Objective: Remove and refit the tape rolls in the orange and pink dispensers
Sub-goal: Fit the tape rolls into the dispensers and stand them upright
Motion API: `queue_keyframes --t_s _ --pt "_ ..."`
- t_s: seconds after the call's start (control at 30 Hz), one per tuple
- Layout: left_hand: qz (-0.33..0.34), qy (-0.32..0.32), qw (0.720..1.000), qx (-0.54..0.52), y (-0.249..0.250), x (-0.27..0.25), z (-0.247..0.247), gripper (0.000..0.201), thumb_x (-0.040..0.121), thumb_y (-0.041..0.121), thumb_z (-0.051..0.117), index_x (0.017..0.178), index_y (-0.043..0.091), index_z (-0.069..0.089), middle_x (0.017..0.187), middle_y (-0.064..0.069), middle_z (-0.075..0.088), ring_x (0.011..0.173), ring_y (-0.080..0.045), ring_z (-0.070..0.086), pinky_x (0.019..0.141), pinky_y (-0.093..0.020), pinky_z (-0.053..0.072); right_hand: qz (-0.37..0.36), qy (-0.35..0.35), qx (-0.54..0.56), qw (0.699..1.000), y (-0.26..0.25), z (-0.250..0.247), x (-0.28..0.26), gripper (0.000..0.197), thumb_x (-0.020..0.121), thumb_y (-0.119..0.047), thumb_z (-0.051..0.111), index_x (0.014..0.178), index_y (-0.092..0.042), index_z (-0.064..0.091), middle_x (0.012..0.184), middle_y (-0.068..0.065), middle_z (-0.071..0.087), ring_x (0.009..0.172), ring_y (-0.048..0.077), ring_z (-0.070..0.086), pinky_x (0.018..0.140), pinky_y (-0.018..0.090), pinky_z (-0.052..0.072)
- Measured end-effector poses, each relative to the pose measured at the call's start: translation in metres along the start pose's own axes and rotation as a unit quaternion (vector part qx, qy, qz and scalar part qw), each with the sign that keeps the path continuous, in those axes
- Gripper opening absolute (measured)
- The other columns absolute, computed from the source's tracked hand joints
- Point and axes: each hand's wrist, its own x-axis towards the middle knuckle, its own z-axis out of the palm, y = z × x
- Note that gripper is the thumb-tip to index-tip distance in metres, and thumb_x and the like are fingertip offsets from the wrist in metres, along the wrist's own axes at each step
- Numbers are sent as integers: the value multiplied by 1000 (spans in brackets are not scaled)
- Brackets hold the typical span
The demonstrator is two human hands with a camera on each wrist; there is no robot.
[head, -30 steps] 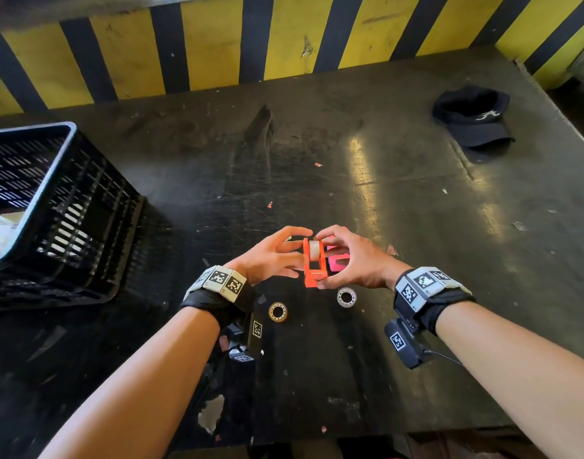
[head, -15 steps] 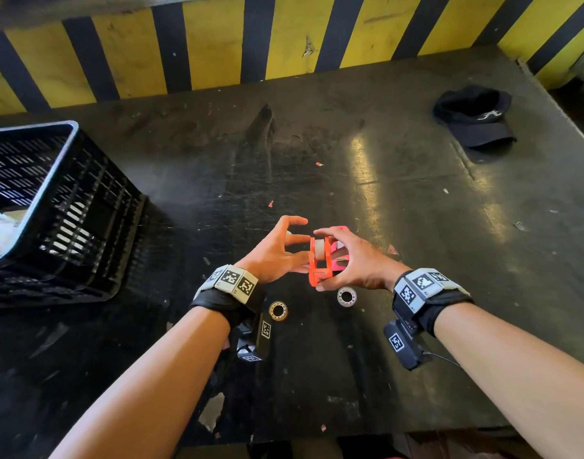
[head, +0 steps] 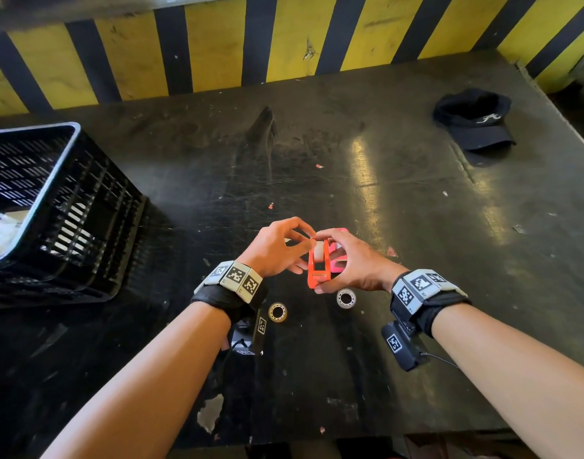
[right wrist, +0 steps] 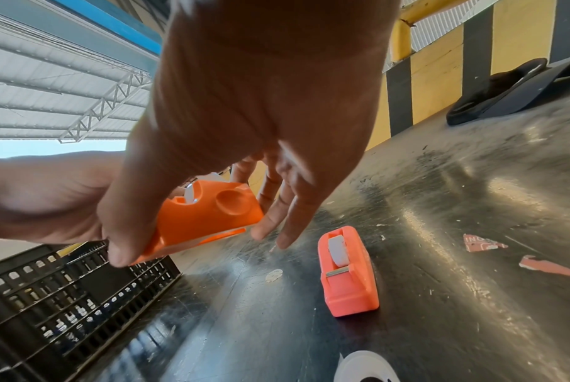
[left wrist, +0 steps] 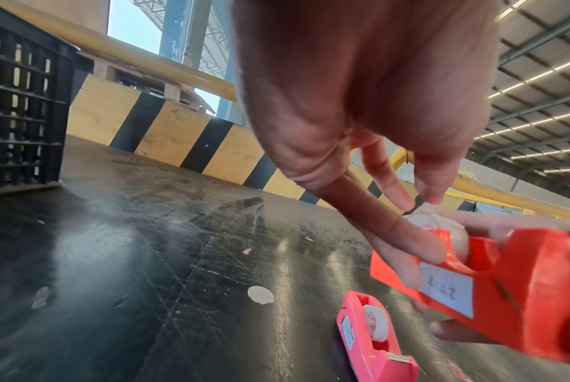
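Observation:
My right hand (head: 332, 261) holds the orange dispenser (head: 318, 271) just above the table, thumb at its near end and fingers along its far side (right wrist: 267, 224). A white tape roll (head: 318, 249) sits in it. My left hand (head: 308, 241) pinches the top of that roll with thumb and index finger; the left wrist view shows the thumb (left wrist: 408, 245) lying on the roll's edge. The pink dispenser (head: 337, 261) (left wrist: 368, 343) (right wrist: 345, 274) lies on the table just behind, a roll in it, mostly hidden by my right hand in the head view.
Two loose tape rolls lie near my wrists, a yellowish one (head: 277, 312) and a white one (head: 346, 298). A black plastic crate (head: 55, 207) stands at the left. A black cap (head: 474, 119) rests at the far right, and a striped wall (head: 284, 44) backs the table.
My left hand, spread open beside the dispenser half a second ago, has closed its thumb and index finger on the top of the roll. The right hand still holds the orange dispenser.

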Motion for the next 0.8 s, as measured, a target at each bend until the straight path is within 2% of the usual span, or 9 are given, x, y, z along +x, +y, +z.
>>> queue_keyframes --t_s 0.07,0.13,0.2,0.33,0.47,0.6,0.8 --pt "2 -9 1000 13 1 1 0 22 98 23 69 119 21 64 118 -5 73 75 -18 81 69 -34 68 2 2 -9 1000 0 0 0 95 61 -25 102 135 -39 44 124 -16 49 109 3 58 93 29 52" --pt "4 -14 1000 22 2 3 0 20 98 22 69 117 21 65 118 -6 73 74 -18 81 68 -33 67 5 2 -15 1000 1 1 0 96 60 -26 102 135 -39 43 123 -20 48 109 2 57 96 32 53" --pt "1 -17 999 29 2 4 1 18 97 21 69 115 21 66 118 -7 74 74 -19 81 68 -34 68 8 1 -17 1000 2 2 -1 97 59 -27 102 136 -38 44 123 -21 48 110 6 59 99 37 56" --pt "-7 -22 999 34 1 4 3 17 97 20 69 114 20 67 115 -6 74 73 -18 81 68 -33 67 9 1 -18 1000 4 4 -1 100 57 -31 103 139 -37 45 128 -13 51 118 14 59 102 44 57" --pt "-8 -20 999 33 1 4 4 18 96 21 70 113 19 66 115 -6 74 73 -17 81 66 -30 67 8 0 -20 1000 4 4 -2 97 58 -31 102 135 -42 44 125 -17 51 114 12 59 102 42 56" --pt "-7 -28 999 32 2 3 4 18 96 21 70 113 20 65 116 -5 74 75 -17 81 69 -33 67 7 -2 -27 1000 4 5 -2 97 57 -34 102 137 -39 47 129 -12 53 118 15 59 102 44 57" --pt "-12 -20 999 38 3 2 5 17 96 21 69 113 19 66 113 -5 74 74 -17 81 65 -28 66 7 -7 -33 999 4 5 -3 96 57 -34 102 133 -43 44 124 -19 52 114 9 59 102 43 57"
